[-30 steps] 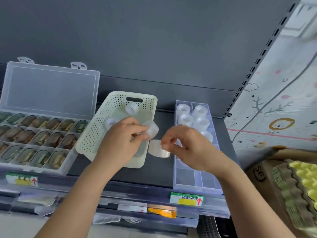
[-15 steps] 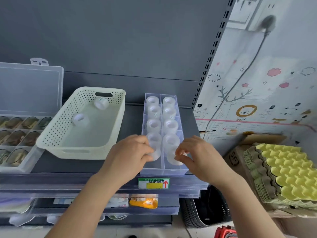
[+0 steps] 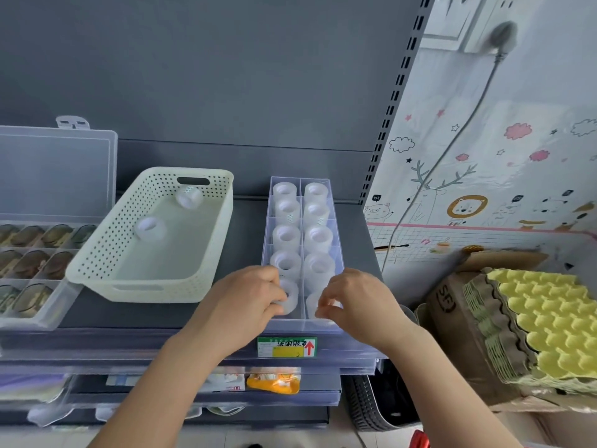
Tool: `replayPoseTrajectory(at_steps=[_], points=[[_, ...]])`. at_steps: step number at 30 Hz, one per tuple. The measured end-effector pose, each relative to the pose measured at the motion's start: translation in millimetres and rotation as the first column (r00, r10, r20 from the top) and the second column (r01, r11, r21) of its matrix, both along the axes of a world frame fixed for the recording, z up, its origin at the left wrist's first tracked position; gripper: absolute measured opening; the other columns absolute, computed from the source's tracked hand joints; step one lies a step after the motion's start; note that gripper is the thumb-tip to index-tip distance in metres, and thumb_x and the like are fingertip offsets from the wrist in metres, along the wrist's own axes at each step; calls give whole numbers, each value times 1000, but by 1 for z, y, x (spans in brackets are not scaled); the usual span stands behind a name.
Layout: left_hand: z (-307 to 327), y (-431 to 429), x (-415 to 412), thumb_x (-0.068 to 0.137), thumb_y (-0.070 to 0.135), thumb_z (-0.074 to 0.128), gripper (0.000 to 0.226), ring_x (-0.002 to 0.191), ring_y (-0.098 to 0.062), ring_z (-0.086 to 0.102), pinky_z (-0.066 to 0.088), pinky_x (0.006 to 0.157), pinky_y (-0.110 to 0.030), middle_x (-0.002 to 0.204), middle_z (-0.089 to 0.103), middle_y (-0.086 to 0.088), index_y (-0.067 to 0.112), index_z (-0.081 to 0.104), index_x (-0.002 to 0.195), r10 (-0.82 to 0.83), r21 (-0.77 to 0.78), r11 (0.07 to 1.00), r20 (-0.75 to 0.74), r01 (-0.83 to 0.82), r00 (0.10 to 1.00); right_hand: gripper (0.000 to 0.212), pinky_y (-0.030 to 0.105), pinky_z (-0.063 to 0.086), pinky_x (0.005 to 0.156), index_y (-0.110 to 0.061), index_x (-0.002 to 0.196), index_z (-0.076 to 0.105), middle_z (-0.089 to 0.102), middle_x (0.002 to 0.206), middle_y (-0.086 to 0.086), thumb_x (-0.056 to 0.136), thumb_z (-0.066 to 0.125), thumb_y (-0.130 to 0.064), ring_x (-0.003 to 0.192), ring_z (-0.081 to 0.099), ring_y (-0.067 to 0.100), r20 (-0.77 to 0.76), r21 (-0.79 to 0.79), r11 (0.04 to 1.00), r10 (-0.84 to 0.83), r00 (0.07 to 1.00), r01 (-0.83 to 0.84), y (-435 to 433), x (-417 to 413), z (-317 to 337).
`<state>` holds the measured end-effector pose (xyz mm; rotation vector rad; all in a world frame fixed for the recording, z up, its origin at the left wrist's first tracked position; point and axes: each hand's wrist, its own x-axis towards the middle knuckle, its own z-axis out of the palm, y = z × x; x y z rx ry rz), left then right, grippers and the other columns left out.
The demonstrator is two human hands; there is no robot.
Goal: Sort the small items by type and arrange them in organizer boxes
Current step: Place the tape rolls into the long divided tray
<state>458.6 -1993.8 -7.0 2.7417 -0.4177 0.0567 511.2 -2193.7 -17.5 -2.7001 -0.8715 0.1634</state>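
At box [image 3: 303, 325] | left hand [image 3: 245, 305] grips left roll [image 3: 291, 295] | right hand [image 3: 358, 305] pinches right roll [image 3: 310, 304]

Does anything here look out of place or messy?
Yes, mildly: two clear tape rolls lie loose and apart in the cream perforated plastic basket, while the rest stand upright in neat rows in the clear divided organizer box.
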Motion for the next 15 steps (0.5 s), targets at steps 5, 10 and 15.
replayPoseTrajectory(at_steps=[5, 10, 15], points=[[-16, 6, 11, 92, 11, 55, 19, 93, -9, 48, 49, 75, -31, 94, 57, 7, 16, 73, 95, -55, 142, 988, -98, 68, 994, 15, 27, 48, 78, -29, 95, 74, 66, 99, 0, 89, 60, -30, 92, 59, 18, -110, -74, 997, -31, 993, 23, 4, 4, 3], [-18, 4, 15, 88, 10, 56, 21, 87, -15, 48, 48, 75, -31, 86, 55, 8, 23, 72, 85, -96, 231, 966, -109, 119, 989, 15, 27, 50, 82, -29, 96, 73, 67, 102, -3, 89, 60, -30, 93, 61, 16, -135, -90, 996, -40, 990, 28, 6, 7, 4], [-9, -1, 25, 89, 19, 59, 17, 87, -13, 52, 46, 76, -26, 85, 56, 7, 22, 76, 91, -92, 184, 976, -158, 121, 983, 12, 29, 51, 82, -30, 91, 73, 69, 100, -5, 86, 63, -33, 93, 61, 15, -165, -97, 995, -51, 985, 35, 8, 10, 3]])
